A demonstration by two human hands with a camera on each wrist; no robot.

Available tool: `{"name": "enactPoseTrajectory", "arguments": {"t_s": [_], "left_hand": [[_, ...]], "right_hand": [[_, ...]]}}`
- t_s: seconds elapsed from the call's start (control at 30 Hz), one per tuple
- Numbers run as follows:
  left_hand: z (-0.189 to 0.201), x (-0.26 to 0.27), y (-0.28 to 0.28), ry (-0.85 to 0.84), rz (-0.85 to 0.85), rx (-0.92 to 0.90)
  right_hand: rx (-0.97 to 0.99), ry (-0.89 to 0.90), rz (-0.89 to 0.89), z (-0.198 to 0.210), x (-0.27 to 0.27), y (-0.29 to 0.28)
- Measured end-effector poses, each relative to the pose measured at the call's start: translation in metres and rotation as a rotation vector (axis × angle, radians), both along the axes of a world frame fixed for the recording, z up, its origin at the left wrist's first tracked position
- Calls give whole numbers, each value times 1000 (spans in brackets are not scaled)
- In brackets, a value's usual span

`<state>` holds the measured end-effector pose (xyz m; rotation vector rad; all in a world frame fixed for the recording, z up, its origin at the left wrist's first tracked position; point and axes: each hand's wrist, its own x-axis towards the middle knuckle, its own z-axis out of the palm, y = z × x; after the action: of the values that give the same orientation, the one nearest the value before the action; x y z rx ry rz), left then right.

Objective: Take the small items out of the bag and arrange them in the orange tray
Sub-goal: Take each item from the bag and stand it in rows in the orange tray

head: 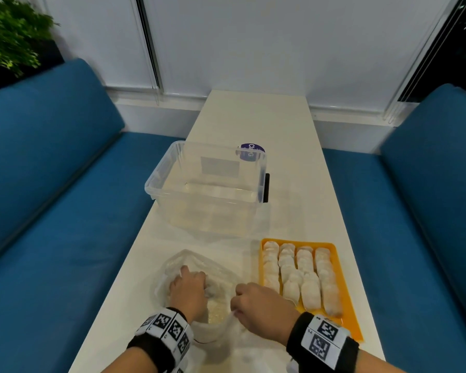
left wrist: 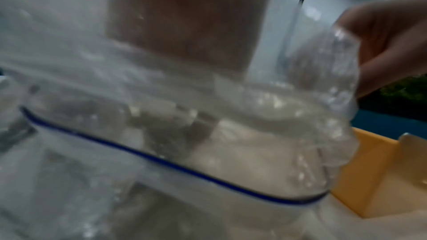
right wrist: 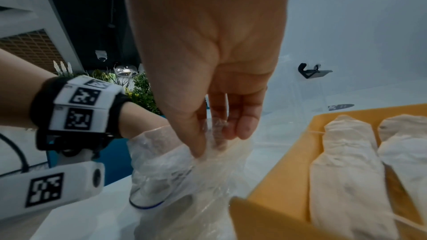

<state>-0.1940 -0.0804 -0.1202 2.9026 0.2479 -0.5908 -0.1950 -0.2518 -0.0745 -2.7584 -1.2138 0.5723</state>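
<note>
A clear plastic bag (head: 218, 265) with a blue seal line lies open on the white table near me. My left hand (head: 203, 285) is inside it, its fingers curled round a small white wrapped item, blurred by the plastic. My right hand (head: 236, 305) pinches the bag's rim (right wrist: 184, 180) between thumb and fingers (right wrist: 242, 130) and holds the mouth open. The orange tray (head: 351, 319) sits just to the right, holding rows of several white wrapped items (head: 310, 292). In the left wrist view the bag (left wrist: 323, 98) fills the picture, with the tray (left wrist: 369, 180) beside it.
An open clear storage box (head: 207, 189) stands on the narrow table (head: 293, 184) behind the bag, with a purple round label (head: 250, 152) behind it. Blue sofas (head: 51, 211) flank the table on both sides. A plant (head: 8, 36) is at the far left.
</note>
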Motion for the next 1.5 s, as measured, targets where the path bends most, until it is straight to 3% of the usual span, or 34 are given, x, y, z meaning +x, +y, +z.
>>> {"name": "enactPoseTrajectory", "arguments": {"t_s": [0.1, 0.2, 0.3, 0.37, 0.5, 0.77, 0.93, 1.03, 1.27, 1.5], "left_hand": [[-5, 4, -1, -10, 4, 26], [-11, 7, -3, -49, -33, -80], [-6, 6, 0, -38, -130, 182], [-2, 5, 4, 87, -83, 291], [-3, 4, 10, 269, -34, 145], [-10, -2, 20, 15, -175, 6], [-9, -5, 21, 83, -236, 37], [-5, -1, 18, 38, -250, 15], [4, 2, 25, -99, -206, -299], [51, 0, 25, -154, 76, -756]], "right_hand": [[-5, -6, -12, 0, -3, 3], [-2, -10, -42, 0, -4, 4], [-10, -11, -67, -1, -3, 3], [-17, -14, -69, -2, -2, 5], [-23, -22, -61, -3, -2, 9], [-2, -20, -84, -3, 1, 5], [3, -12, -76, -2, 4, 5], [7, -12, -78, -2, 4, 4], [63, 16, -127, 1, 7, -1], [99, 58, -133, 5, 10, -2]]}}
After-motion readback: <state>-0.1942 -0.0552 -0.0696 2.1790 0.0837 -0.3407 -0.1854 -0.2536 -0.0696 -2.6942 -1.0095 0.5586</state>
